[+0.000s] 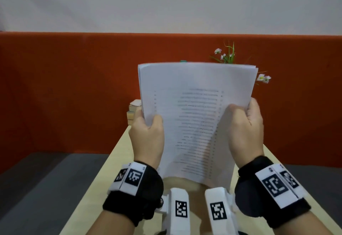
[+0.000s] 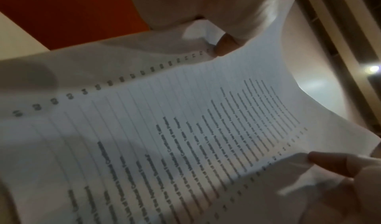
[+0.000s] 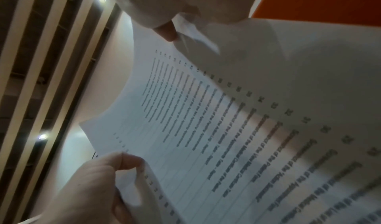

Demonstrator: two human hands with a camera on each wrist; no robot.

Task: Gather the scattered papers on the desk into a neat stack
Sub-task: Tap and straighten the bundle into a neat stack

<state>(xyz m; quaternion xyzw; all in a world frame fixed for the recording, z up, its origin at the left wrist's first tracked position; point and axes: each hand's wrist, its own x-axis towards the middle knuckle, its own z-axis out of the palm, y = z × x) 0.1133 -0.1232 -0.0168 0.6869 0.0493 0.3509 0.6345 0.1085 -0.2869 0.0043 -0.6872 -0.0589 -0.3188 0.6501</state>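
A stack of white printed papers (image 1: 196,105) stands upright over the light wooden desk (image 1: 103,179), printed lines facing me. My left hand (image 1: 149,125) grips its left edge, thumb on the front sheet. My right hand (image 1: 240,116) grips the right edge, thumb curled over the front. In the left wrist view the papers (image 2: 185,129) bow between the left hand's fingertips (image 2: 329,164) and the right hand. In the right wrist view my right hand (image 3: 115,167) pinches the papers (image 3: 206,113) at their edge. I cannot tell whether the lower edge touches the desk.
An orange partition (image 1: 64,86) runs behind the desk. A small pile of books (image 1: 133,112) shows behind the papers' left edge, and a plant with white flowers (image 1: 227,55) rises behind their top right. Grey floor (image 1: 37,188) lies to the left of the desk.
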